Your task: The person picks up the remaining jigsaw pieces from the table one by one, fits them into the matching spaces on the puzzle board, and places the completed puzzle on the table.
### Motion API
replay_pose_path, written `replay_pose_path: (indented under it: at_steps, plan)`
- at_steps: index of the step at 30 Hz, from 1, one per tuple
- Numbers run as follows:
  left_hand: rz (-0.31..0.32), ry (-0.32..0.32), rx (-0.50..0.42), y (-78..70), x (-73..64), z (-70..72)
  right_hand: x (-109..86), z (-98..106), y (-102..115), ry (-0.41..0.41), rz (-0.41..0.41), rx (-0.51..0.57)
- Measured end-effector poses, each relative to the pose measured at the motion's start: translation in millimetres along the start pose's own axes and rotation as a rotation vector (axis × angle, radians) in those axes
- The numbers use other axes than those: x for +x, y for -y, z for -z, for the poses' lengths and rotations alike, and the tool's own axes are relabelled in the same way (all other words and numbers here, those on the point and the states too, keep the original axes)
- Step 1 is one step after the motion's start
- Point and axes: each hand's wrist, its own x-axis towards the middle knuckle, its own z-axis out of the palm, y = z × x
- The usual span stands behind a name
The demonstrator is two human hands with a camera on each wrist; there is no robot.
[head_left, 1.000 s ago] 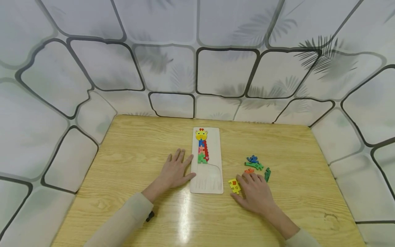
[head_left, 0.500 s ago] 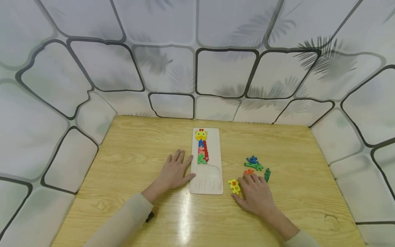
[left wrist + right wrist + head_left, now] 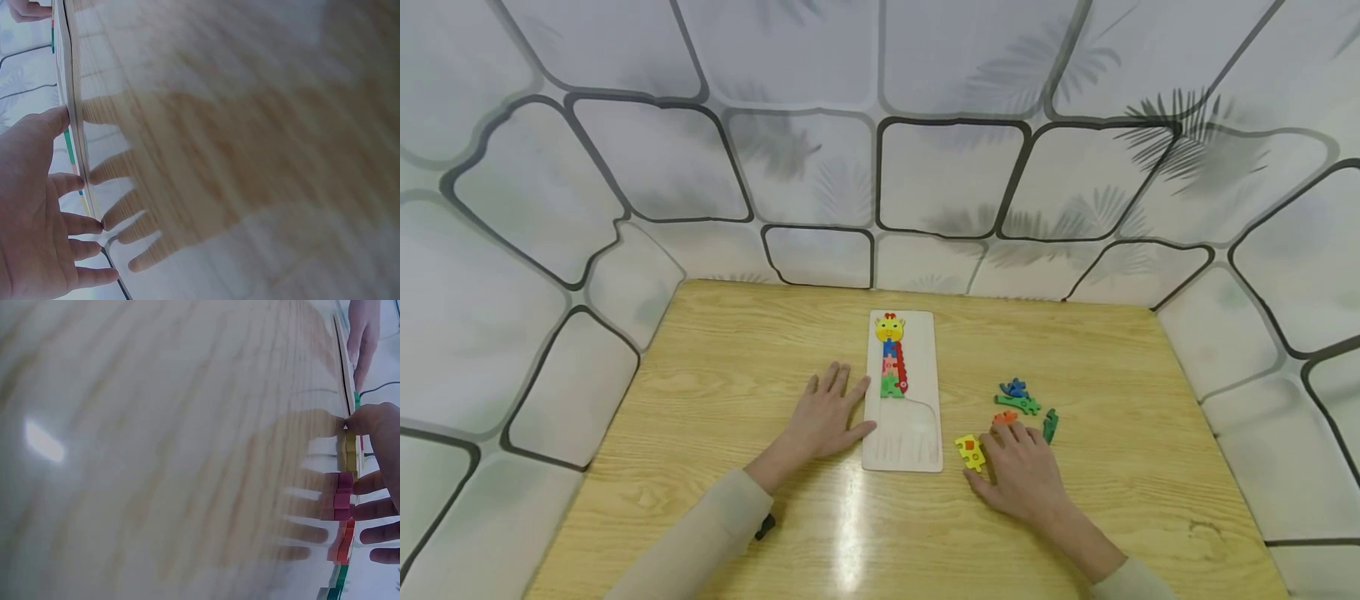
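Two hands, one puzzle board, one loose yellow piece

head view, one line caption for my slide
Left hand at the edge of a partly filled giraffe puzzle board, right hand among loose pieces.

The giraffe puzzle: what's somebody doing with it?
Someone is working on the puzzle board. The head and neck pieces are in; the body space is bare. The left fingers are at the board's left edge. The right fingers are among loose pieces, beside a yellow piece; whether they touch any is unclear.
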Motion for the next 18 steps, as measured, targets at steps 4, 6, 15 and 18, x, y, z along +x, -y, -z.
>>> replay_pose_path:
  at_steps: [4,6,15,18]
  plan:
    - [0.004,-0.001,-0.008,-0.5,0.1,0.3,1.7,1.0,0.5,0.009,-0.012,0.018]
    - [0.006,-0.002,-0.01,-0.8,-0.1,0.5,2.8,0.9,0.7,0.017,-0.016,0.027]
    - [0.007,0.001,-0.009,-1.4,-0.8,0.8,7.0,-1.7,-2.7,0.018,0.015,0.059]
    - [0.006,0.002,-0.007,-1.5,-0.8,0.7,8.6,-1.8,-4.1,0.021,0.029,0.067]
